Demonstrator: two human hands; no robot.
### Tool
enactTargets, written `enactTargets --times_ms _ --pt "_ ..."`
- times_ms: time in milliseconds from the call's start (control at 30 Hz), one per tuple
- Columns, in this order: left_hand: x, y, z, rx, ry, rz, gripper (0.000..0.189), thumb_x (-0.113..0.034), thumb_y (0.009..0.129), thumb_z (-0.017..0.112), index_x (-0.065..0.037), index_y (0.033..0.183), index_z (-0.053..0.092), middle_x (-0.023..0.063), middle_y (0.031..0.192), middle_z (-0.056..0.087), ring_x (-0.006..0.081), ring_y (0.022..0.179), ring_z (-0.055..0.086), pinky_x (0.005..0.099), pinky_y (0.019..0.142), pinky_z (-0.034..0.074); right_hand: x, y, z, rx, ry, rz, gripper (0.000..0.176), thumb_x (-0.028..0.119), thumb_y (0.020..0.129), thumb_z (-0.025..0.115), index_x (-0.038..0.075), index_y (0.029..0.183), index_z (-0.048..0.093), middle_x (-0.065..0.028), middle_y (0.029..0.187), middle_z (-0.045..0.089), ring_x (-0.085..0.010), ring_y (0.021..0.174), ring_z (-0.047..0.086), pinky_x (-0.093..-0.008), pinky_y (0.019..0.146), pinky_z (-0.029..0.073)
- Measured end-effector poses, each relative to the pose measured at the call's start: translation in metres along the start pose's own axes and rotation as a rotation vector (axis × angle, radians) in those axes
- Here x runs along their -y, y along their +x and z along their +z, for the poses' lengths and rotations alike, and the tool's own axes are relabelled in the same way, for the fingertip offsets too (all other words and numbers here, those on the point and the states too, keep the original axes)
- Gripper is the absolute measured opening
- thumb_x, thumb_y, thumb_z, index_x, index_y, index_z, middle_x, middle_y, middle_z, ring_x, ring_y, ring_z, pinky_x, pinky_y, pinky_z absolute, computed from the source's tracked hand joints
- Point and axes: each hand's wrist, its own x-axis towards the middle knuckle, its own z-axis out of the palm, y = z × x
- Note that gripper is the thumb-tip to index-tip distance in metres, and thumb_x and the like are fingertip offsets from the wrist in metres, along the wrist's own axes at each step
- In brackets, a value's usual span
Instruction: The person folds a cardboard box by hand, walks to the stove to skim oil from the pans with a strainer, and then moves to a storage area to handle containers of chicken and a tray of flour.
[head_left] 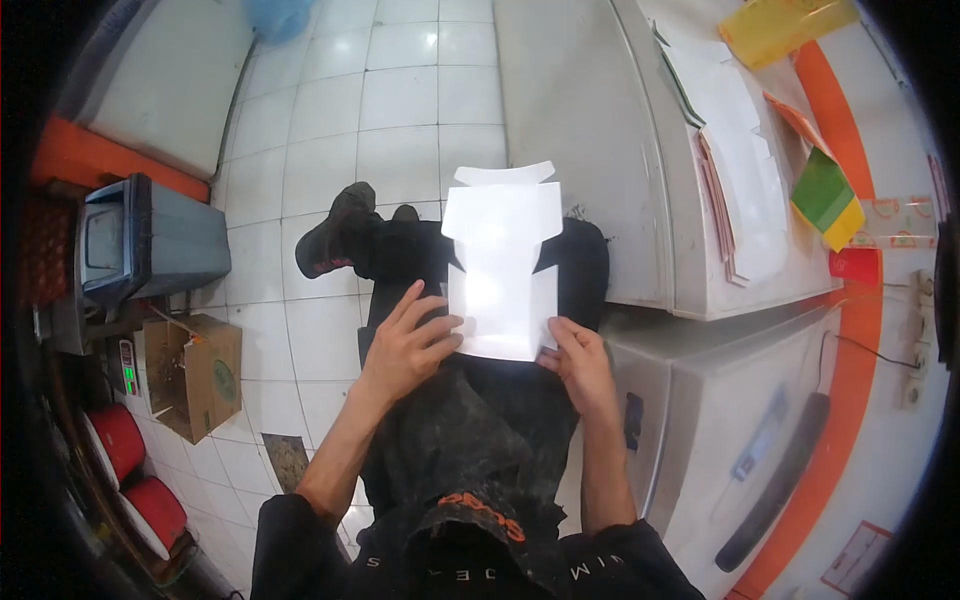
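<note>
A white, unfolded cardboard box blank [497, 230] with cut flaps lies across my lap, its lower part shining in the light. My left hand [412, 340] is at its lower left edge, the index finger raised and the other fingertips on the card; the thumb is hidden. At the lower right corner my right hand [580, 365] pinches the edge between thumb and fingers. The blank's side flaps stand slightly up beside both hands.
White cabinets [650, 250] stand close on my right, with a stack of white box blanks [735, 170] on top. To the left are a grey-blue bin [165, 240], an open brown carton [205, 380] and red-and-white containers [120, 445]. White tiles [330, 110] cover the floor.
</note>
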Motion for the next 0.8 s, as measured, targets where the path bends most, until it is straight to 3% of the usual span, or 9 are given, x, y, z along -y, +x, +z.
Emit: enactTargets --times_ms 100,167,267,367,600,667,700,733,800 --pt "0.003 0.000 0.006 -0.037 -0.012 -0.021 0.020 -0.001 0.063 0.073 -0.013 0.079 0.071 -0.0022 0.101 0.066 0.0228 0.110 0.056 0.0518 0.110 0.037 -0.004 0.001 -0.013 0.074 0.186 0.031 0.032 0.024 0.097 0.054 -0.005 0.107 0.064 -0.0093 0.095 0.067 -0.0130 0.086 0.066 -0.0295 0.080 0.056" --pt "0.005 0.003 0.010 -0.063 -0.026 -0.036 0.020 0.001 0.064 0.072 -0.013 0.079 0.072 -0.0019 0.101 0.066 0.0227 0.110 0.056 0.0523 0.112 0.034 -0.010 0.001 -0.021 0.016 -0.028 0.008 0.030 0.022 0.096 0.057 -0.006 0.102 0.064 -0.0107 0.090 0.067 -0.0146 0.080 0.068 -0.0283 0.077 0.058" --pt "0.002 0.008 0.007 -0.030 0.060 -0.060 0.023 -0.001 0.063 0.072 -0.012 0.084 0.071 -0.0006 0.103 0.066 0.0231 0.106 0.055 0.0490 0.106 0.039 -0.010 -0.002 -0.022 -0.017 -0.051 0.013 0.027 0.021 0.095 0.060 -0.006 0.097 0.064 -0.0089 0.082 0.067 -0.0148 0.072 0.068 -0.0245 0.070 0.058" --pt "-0.029 0.018 -0.012 -0.104 -0.020 -0.197 0.034 -0.009 0.062 0.074 -0.008 0.095 0.069 0.0035 0.106 0.064 0.0250 0.095 0.054 0.0389 0.084 0.043 -0.011 -0.005 -0.016 -0.095 -0.116 -0.015 0.027 0.022 0.094 0.062 -0.005 0.094 0.064 -0.0073 0.077 0.066 -0.0134 0.066 0.067 -0.0220 0.064 0.056" --pt "-0.079 0.018 0.021 -0.086 -0.258 -0.277 0.020 -0.009 0.079 0.071 -0.003 0.099 0.069 0.0078 0.095 0.068 0.0220 0.076 0.063 0.0300 0.066 0.050 -0.022 -0.006 -0.001 -0.105 -0.077 -0.063 0.025 0.021 0.093 0.063 -0.004 0.094 0.065 -0.0064 0.076 0.065 -0.0101 0.065 0.064 -0.0211 0.059 0.053" --pt "-0.079 0.019 0.027 -0.168 -0.594 -0.579 0.018 -0.006 0.084 0.066 0.002 0.100 0.069 0.0106 0.083 0.069 0.0208 0.066 0.064 0.0271 0.063 0.049 -0.024 -0.008 0.003 -0.053 0.004 -0.089 0.024 0.020 0.092 0.064 -0.004 0.094 0.065 -0.0060 0.076 0.065 -0.0092 0.067 0.062 -0.0215 0.061 0.052" --pt "-0.080 0.024 0.017 -0.117 -0.809 -0.791 0.020 -0.006 0.087 0.065 0.005 0.103 0.068 0.0117 0.083 0.071 0.0166 0.072 0.067 0.0261 0.069 0.050 -0.025 -0.009 0.005 -0.055 0.004 -0.087 0.024 0.020 0.092 0.064 -0.004 0.094 0.065 -0.0060 0.076 0.065 -0.0092 0.067 0.062 -0.0215 0.061 0.052" --pt "-0.078 0.022 0.020 -0.115 -0.807 -0.792 0.020 -0.006 0.087 0.065 0.005 0.103 0.068 0.0117 0.083 0.071 0.0166 0.072 0.067 0.0261 0.069 0.050 -0.024 -0.011 0.008 -0.036 0.006 -0.083 0.023 0.018 0.092 0.065 -0.005 0.094 0.066 -0.0061 0.077 0.066 -0.0092 0.068 0.062 -0.0217 0.062 0.052" --pt "-0.069 0.015 0.029 -0.146 -1.136 -0.961 0.023 -0.008 0.089 0.064 0.005 0.108 0.067 0.0106 0.090 0.072 0.0128 0.080 0.066 0.0239 0.073 0.050 -0.021 -0.013 0.018 -0.013 0.012 -0.080 0.022 0.017 0.091 0.066 -0.005 0.095 0.066 -0.0061 0.078 0.066 -0.0091 0.069 0.062 -0.0220 0.063 0.051"
